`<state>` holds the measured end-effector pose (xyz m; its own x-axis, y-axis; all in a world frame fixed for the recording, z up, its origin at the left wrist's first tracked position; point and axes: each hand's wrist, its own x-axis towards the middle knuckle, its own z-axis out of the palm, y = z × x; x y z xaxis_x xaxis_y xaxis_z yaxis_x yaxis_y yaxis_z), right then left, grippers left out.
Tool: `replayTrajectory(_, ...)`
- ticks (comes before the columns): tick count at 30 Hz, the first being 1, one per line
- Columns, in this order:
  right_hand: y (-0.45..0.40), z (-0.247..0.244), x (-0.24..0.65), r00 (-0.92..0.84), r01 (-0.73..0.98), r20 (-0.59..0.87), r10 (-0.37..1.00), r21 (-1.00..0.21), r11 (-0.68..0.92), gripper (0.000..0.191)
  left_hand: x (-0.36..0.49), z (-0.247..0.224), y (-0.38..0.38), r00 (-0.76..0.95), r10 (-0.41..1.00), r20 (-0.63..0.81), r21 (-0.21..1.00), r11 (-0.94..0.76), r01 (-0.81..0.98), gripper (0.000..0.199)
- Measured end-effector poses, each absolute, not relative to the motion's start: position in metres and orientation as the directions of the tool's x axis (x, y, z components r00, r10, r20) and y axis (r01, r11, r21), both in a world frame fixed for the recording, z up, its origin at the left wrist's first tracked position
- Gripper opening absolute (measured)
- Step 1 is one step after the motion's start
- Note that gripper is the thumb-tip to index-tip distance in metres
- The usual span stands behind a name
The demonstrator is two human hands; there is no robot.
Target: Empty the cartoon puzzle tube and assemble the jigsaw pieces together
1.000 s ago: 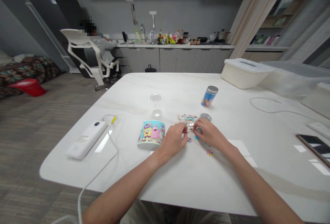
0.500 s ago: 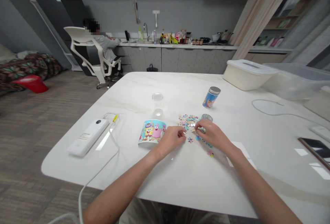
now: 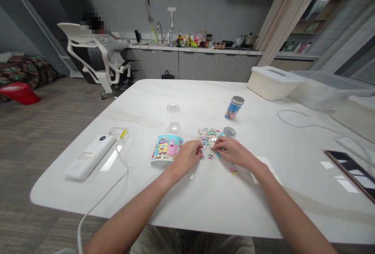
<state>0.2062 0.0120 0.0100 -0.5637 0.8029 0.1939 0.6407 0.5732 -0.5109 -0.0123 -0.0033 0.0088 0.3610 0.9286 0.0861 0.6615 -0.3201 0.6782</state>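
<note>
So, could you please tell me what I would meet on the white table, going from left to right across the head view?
White device, curved cartoon sheet, left hand, loose puzzle piece, right hand, cream box with a white lid, dark phone.

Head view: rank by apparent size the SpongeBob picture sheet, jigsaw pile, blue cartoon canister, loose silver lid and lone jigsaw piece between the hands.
1. SpongeBob picture sheet
2. Jigsaw pile and blue cartoon canister: too close to rank
3. Loose silver lid
4. Lone jigsaw piece
</note>
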Motion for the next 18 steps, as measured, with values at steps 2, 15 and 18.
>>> replayTrajectory(2,0.0109,0.0119,0.2054,-0.576,0.637,0.173,0.799,-0.517,0.571,0.024,-0.0118,0.0104,-0.0036,0.366,0.928,0.074,0.676,-0.316,0.666,0.02)
replayTrajectory(15,0.0131,0.0047,0.2065,-0.575,0.664,0.234,0.784,-0.426,0.614,0.02,-0.0068,0.0112,-0.0087,0.409,0.911,0.047,0.615,-0.349,0.707,0.022)
replayTrajectory(18,0.0117,0.0089,0.2058,-0.59,0.646,0.22,0.777,-0.45,0.617,0.016,-0.0062,0.0109,-0.0101,0.428,0.902,0.058,0.603,-0.373,0.705,0.02)
